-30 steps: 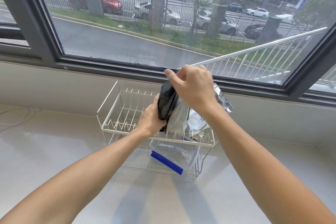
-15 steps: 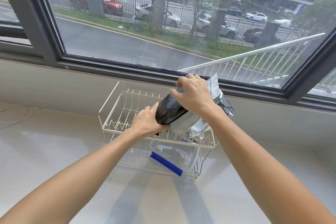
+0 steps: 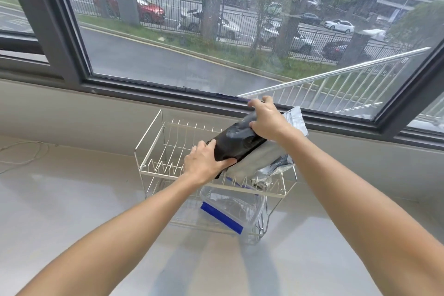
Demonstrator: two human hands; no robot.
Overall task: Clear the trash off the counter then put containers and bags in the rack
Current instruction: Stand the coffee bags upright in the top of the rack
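Against the back edge of the pale counter (image 3: 84,211), below the window (image 3: 192,31), stands a two-tier white wire rack (image 3: 153,151). Its lower shelf holds a clear plastic container (image 3: 240,202) with a blue strip along its lid. Over the right half of the upper tier, a black bag (image 3: 237,144) lies tilted on silver foil bags (image 3: 262,158). The left hand (image 3: 204,163) clasps the black bag's lower end; the right hand (image 3: 266,120) grips its upper end.
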